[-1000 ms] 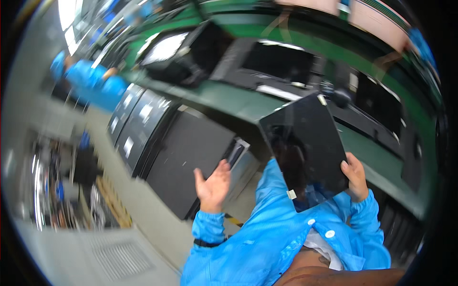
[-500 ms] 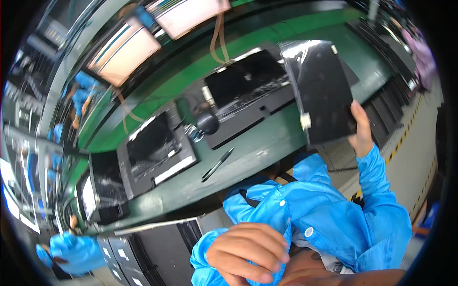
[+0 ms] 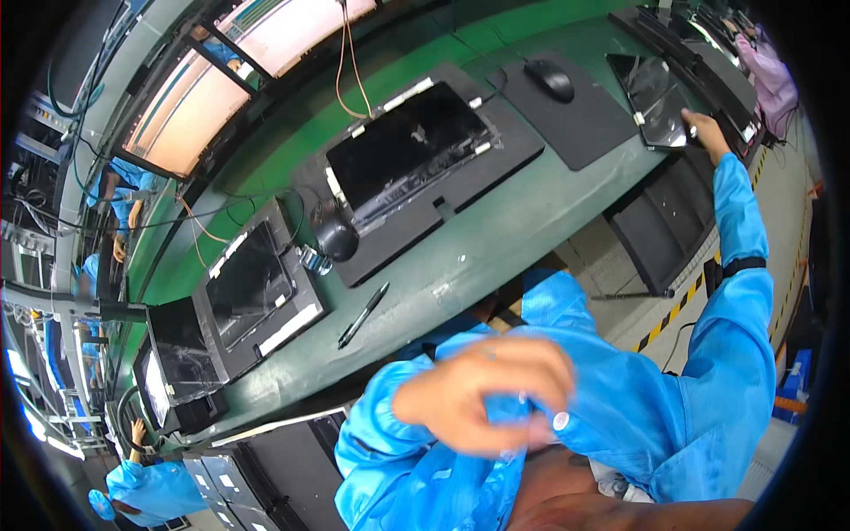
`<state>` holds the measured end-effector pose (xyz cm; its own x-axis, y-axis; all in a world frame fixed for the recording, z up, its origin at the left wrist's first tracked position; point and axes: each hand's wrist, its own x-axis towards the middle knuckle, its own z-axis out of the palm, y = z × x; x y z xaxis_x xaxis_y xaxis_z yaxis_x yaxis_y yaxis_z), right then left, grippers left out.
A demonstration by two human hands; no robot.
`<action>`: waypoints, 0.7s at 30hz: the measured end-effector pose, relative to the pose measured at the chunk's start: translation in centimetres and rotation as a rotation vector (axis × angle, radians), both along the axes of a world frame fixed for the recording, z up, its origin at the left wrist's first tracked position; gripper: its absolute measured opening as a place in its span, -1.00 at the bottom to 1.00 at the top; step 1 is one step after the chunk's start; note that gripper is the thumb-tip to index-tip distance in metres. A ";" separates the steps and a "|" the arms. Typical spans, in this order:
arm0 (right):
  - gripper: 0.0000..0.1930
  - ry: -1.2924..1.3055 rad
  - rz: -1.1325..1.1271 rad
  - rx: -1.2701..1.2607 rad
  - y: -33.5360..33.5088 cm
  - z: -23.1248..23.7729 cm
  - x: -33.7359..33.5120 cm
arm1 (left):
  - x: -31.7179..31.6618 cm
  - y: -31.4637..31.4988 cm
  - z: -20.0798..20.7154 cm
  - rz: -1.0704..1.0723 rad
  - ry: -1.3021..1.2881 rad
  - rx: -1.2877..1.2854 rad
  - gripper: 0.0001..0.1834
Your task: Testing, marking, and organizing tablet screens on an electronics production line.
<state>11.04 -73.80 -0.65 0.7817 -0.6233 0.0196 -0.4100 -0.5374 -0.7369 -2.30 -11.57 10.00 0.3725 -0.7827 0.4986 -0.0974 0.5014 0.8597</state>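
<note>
Out at the far right of the bench, my right hand (image 3: 706,137) grips the near edge of a thin, dark, glossy display panel (image 3: 653,88). Pale tabs sit along the panel's edge, which lies close to the bench top beside other black panels. My left hand (image 3: 487,389) hovers in front of my chest, bent at the fingers and blurred by motion; its fingertips cannot be made out. Mid-bench, another display panel (image 3: 407,146) with white tabs and clear film rests on a black pad (image 3: 496,164). A pen (image 3: 363,315) lies nearer my left hand.
A black mouse (image 3: 551,80) sits on a mat (image 3: 575,124); a round black object (image 3: 335,232) stands left of the middle panel. More panels (image 3: 252,283) line the left bench. Black trays (image 3: 660,217) stand below right. Co-workers (image 3: 150,487) are at left and far right.
My right arm has stretched away to the far right, carrying the display panel from above the bench down toward its surface. My left hand has risen slightly. The view has shifted.
</note>
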 end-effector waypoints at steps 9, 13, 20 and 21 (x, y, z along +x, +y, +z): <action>-0.66 -0.634 1.124 -0.660 31.2 2.1 12.2 | 14.9 0.1 -8.7 1.290 -0.982 1.179 -0.05; -0.77 -0.299 1.245 -0.670 34.9 3.6 15.2 | 16.1 -0.2 -8.7 1.256 -0.856 1.246 0.03; -0.77 0.021 1.409 -0.381 34.7 11.1 14.3 | 16.5 -0.8 -7.7 1.349 -0.977 1.154 -0.18; -0.76 0.002 1.412 -0.420 34.8 12.5 13.6 | 16.7 -0.8 -7.3 1.336 -1.033 1.135 -0.28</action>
<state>24.63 -39.04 11.88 0.7238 0.6900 0.0003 0.6232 -0.6536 -0.4295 14.41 -12.33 2.66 0.8195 -0.3653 0.4415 -0.4347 -0.8983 0.0636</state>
